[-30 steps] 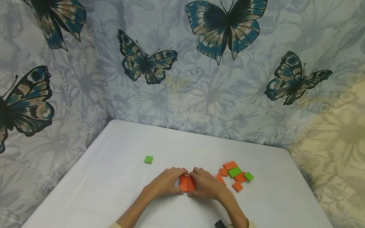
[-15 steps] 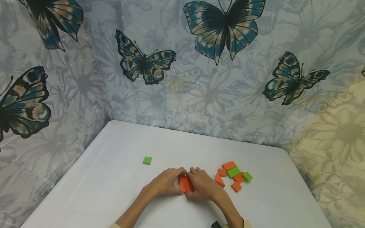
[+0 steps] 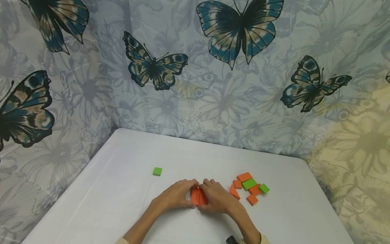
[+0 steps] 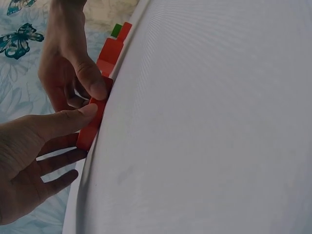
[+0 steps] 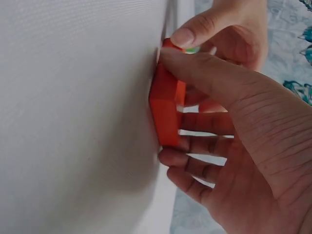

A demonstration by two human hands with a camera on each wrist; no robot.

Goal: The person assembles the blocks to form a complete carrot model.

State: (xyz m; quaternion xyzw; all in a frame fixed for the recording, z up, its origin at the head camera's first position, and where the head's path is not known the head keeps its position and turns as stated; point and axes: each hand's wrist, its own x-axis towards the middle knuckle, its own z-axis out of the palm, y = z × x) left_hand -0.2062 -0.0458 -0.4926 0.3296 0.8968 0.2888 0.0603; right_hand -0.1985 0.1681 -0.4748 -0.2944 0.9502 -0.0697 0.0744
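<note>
Two orange blocks lie side by side on the white table near its front, their long edges meeting. My left hand (image 3: pixel 173 196) grips the left orange block (image 3: pixel 195 197) between thumb and fingers. From the other side my right hand (image 3: pixel 217 199) grips the right orange block (image 3: pixel 203 198), covering part of it. The right wrist view shows that block's slanted end (image 5: pixel 165 117) under the right thumb, with fingers along its far side. In the left wrist view the left thumb (image 4: pixel 73 119) presses the near edge of its block, and the outer fingers are spread loosely.
To the right lies a loose group: an orange triangle (image 3: pixel 234 192), a green block (image 3: pixel 249 184), a smaller green block (image 3: pixel 264 188) and several orange blocks, one at the back (image 3: pixel 244 177). A single green block (image 3: pixel 157 171) sits to the left. A butterfly-print curtain (image 3: pixel 195 101) backs the table (image 3: pixel 106 189).
My right hand has shifted slightly left and covers more of the right orange block. The whole view has shifted a little too. Over the last half second almost nothing has moved.
</note>
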